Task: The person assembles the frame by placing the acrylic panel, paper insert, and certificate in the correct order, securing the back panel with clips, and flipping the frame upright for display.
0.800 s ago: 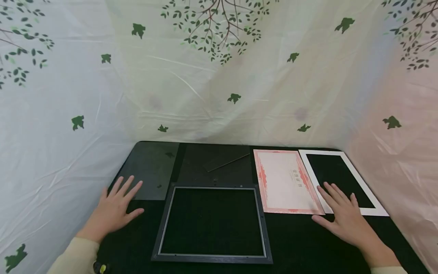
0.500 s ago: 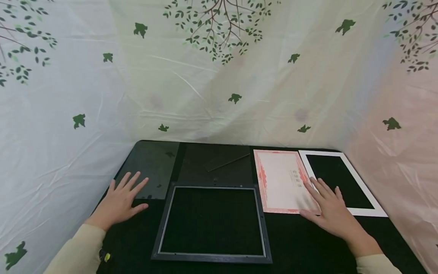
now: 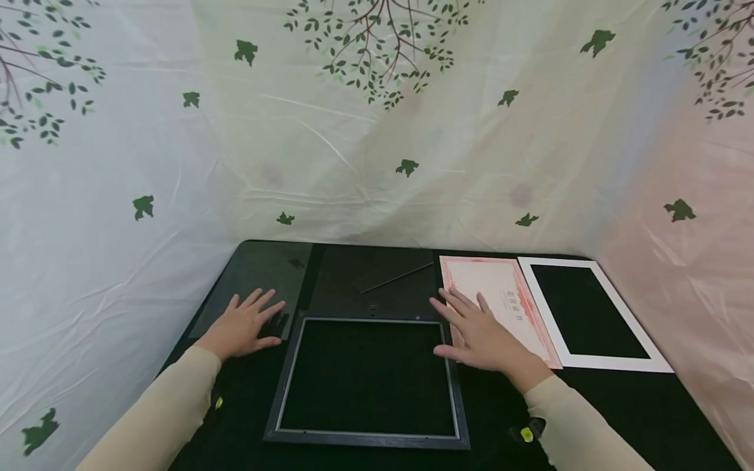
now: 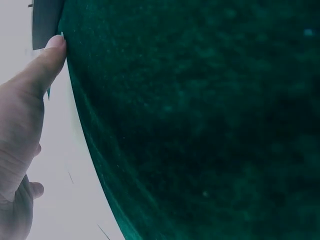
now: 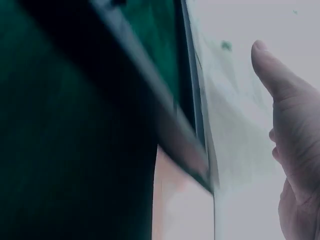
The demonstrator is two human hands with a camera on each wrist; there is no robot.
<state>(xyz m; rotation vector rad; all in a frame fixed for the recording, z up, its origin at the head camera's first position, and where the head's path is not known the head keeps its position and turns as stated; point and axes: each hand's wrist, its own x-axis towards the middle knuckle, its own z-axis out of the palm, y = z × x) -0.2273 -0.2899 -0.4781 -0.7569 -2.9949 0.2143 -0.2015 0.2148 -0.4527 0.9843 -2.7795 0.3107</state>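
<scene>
A dark-grey rectangular frame with a thin silvery inner edge (image 3: 368, 440) lies flat, near the middle of the black-green cloth-like tabletop (image 3: 636, 399); pale fabric printed with leafy branches (image 3: 330, 131) rises around it; the frame's long axis appears to run left-right; left hand (image 3: 243, 325) and right hand (image 3: 480, 335), fingers spread, grasping nothing, are near its far corners, contact unclear.

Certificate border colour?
The border of the certificate is pinkish red; head view shows it best.

Nothing can be read for certain: the small line of sideways characters (image 3: 514, 305) on the pink-bordered sheet (image 3: 495, 278) is too blurred to make out.
</scene>
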